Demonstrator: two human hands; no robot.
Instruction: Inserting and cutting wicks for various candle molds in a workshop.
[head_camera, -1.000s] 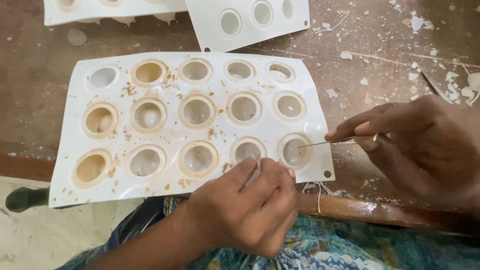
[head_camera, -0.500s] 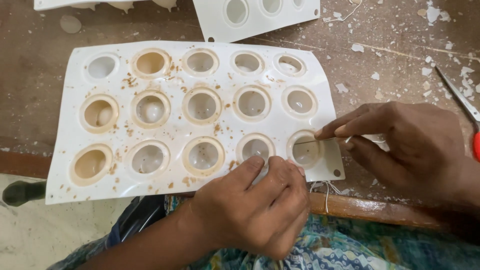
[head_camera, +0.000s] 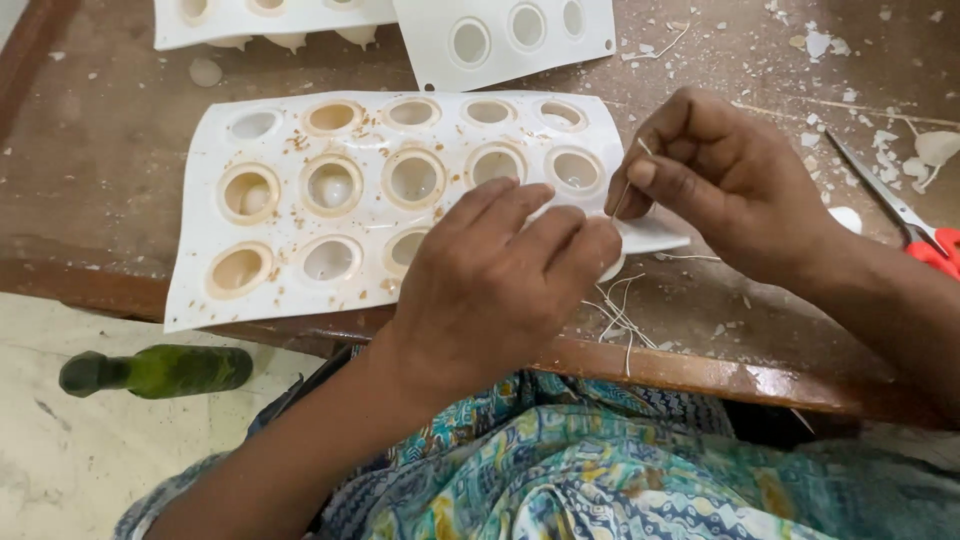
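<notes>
- The fingers (head_camera: 668, 170) of the right hand (head_camera: 725, 180) are pinched narrow, thumb against forefinger, holding a thin pale wick (head_camera: 628, 182) that runs down toward the tray.
- That hand sits right of the middle of the frame, knuckles up and wrist bent, its forearm running off toward the lower right.
- The left hand (head_camera: 490, 290) lies palm down at the centre, fingers loosely curled and close together, resting on the lower right part of the white mould tray (head_camera: 200, 290); whether it grips anything underneath I cannot tell.
- Its forearm comes up from the lower left, across a lap in blue patterned cloth (head_camera: 560, 470).
- The tray lies flat on the brown wooden table (head_camera: 100, 190), filling the centre left, its round cups rimmed with tan crumbs and its near right corner hidden by the left hand.
- Loose pale threads (head_camera: 620, 310) trail over the table edge just below the two hands.
- Two more white moulds (head_camera: 500, 40) lie along the top of the frame.
- Red-handled scissors (head_camera: 905, 220) lie at the right edge, well apart from the hands.
- A green bottle (head_camera: 160, 370) lies on the floor at the lower left.
</notes>
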